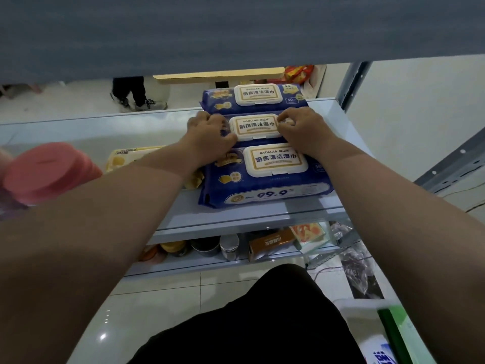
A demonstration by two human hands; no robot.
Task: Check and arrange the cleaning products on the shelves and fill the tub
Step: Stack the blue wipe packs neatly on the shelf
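Left hand (210,132) and right hand (301,130) each have a closed grip on the middle wipes pack (253,126); soft, squashy, likely slippery film, best held at its ends

A pale grey shelf (236,214) holds three blue wipe packs (265,179) in a row. A yellow pack (123,158) lies to their left.

We hold the middle wipes pack (254,126) with our left hand (210,134) and right hand (304,131) gripping its two ends. It lies between the front pack (265,177) and the back pack (256,97) on the shelf (236,214). A pink lid (46,172) sits at left.
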